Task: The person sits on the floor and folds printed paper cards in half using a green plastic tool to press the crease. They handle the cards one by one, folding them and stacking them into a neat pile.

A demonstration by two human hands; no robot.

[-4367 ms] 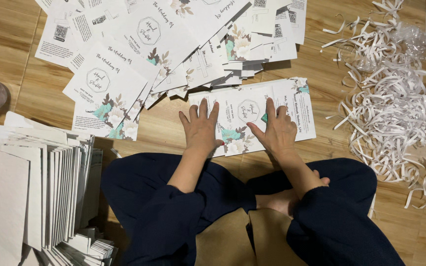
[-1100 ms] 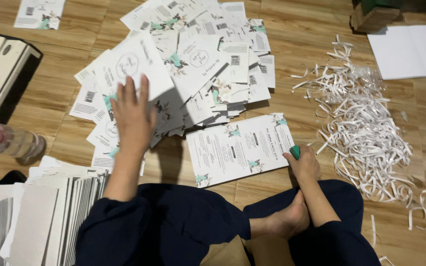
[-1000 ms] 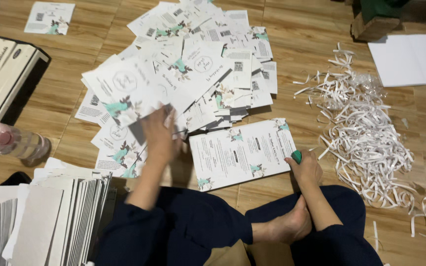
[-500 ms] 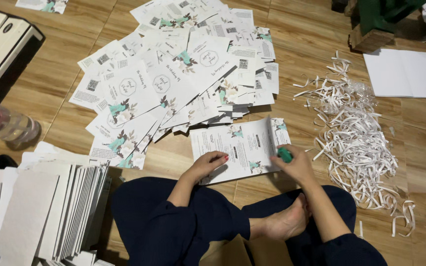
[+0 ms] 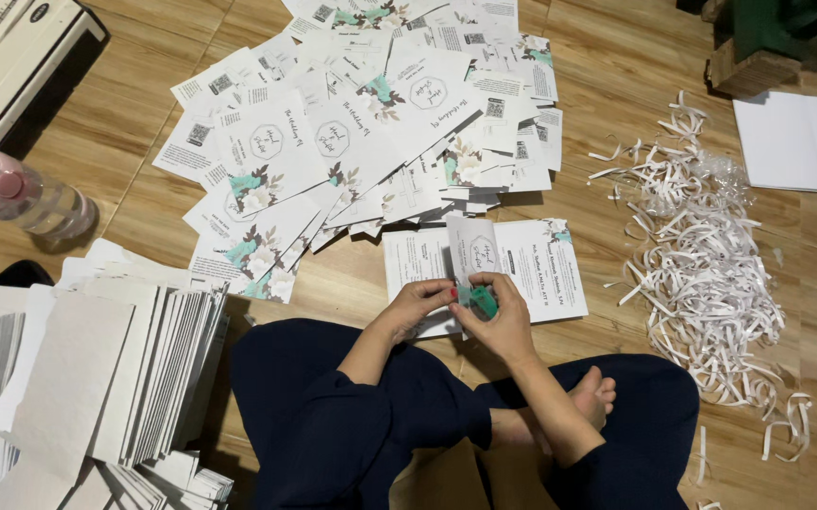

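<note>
My left hand (image 5: 415,304) and my right hand (image 5: 500,316) meet over a printed white sheet (image 5: 531,267) lying on the wooden floor before my crossed legs. Between them I hold a small folded card (image 5: 472,252) with floral print, standing upright from my fingers. My right hand also grips a small green tool (image 5: 484,301) at the card's lower edge. A wide spread of similar printed cards (image 5: 352,132) lies just beyond the sheet.
Stacks of white folded cards (image 5: 97,378) stand at my left. A pile of white paper strips (image 5: 710,264) lies on the right. A clear bottle with pink cap (image 5: 21,194) lies at left; a white machine (image 5: 12,47) sits top left, blank sheets (image 5: 800,142) top right.
My left hand reached out to the card spread, came back, and now both hands hold one card upright over the sheet. The view has shifted closer.
</note>
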